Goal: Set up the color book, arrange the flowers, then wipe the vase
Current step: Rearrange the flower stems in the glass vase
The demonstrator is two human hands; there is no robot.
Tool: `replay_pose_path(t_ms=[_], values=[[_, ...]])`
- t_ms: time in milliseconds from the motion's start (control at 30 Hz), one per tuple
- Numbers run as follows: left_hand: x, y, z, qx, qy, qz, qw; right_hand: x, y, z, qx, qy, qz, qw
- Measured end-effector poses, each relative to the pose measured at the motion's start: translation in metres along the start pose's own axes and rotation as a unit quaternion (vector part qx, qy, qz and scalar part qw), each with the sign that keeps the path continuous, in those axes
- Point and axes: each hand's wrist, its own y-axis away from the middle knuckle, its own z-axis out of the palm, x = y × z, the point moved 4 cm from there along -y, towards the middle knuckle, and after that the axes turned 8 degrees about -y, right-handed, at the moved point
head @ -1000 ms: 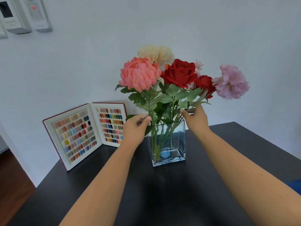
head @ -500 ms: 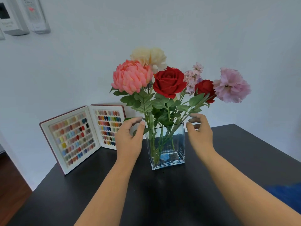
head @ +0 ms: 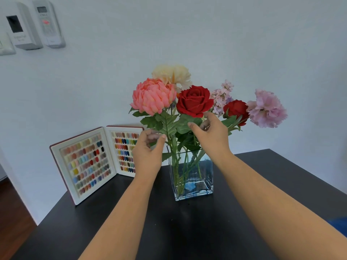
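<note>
A square glass vase (head: 193,177) with water stands on the black table (head: 187,231). It holds a pink flower (head: 153,96), a cream flower (head: 171,73), a large red rose (head: 194,101), a lilac sprig (head: 222,96), a smaller red rose (head: 236,109) and a mauve flower (head: 266,108). My left hand (head: 148,154) pinches a leaf beside the pink flower's stem. My right hand (head: 212,136) is closed on the stem and leaves just under the large red rose. The color book (head: 90,162) stands open against the wall, left of the vase.
A blue cloth (head: 338,225) lies at the table's right edge. Wall-mounted control units (head: 33,25) hang at the upper left. Wooden floor (head: 11,222) shows past the table's left edge. The white wall is close behind the flowers.
Both hands rose from beside the vase rim, where they were open, into the foliage and closed on it. The large red rose has shifted slightly.
</note>
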Motion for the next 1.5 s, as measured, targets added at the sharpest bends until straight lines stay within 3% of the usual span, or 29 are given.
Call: replay_pose_path(t_ms=[200,433,633,767,900,1067,1333,1500], values=[[-0.015,-0.026,-0.019,0.031,0.044,-0.072,0.996,0.004,-0.001,-0.002,0.009,-0.006,0.003,1.0],[-0.035,-0.061,-0.002,-0.163,-0.131,-0.098,0.973,0.009,0.011,0.0,-0.013,-0.02,0.005,1.0],[-0.025,-0.081,0.013,-0.167,-0.236,-0.045,0.956,0.012,0.022,0.005,-0.049,-0.031,-0.016,0.998],[-0.02,-0.101,0.026,-0.221,-0.327,0.0,0.919,0.009,0.03,0.011,-0.075,0.007,-0.052,0.996],[-0.02,-0.1,0.031,-0.306,-0.183,-0.102,0.929,0.001,0.034,0.024,-0.117,0.066,-0.074,0.988],[-0.026,-0.086,0.04,-0.378,-0.004,-0.205,0.903,-0.004,0.027,0.043,-0.138,0.122,-0.046,0.982],[-0.025,-0.082,0.034,-0.373,0.024,-0.15,0.915,-0.007,0.016,0.062,-0.079,0.227,-0.015,0.971],[-0.022,-0.079,0.024,-0.324,0.01,-0.11,0.94,-0.007,0.017,0.066,-0.068,0.214,-0.029,0.974]])
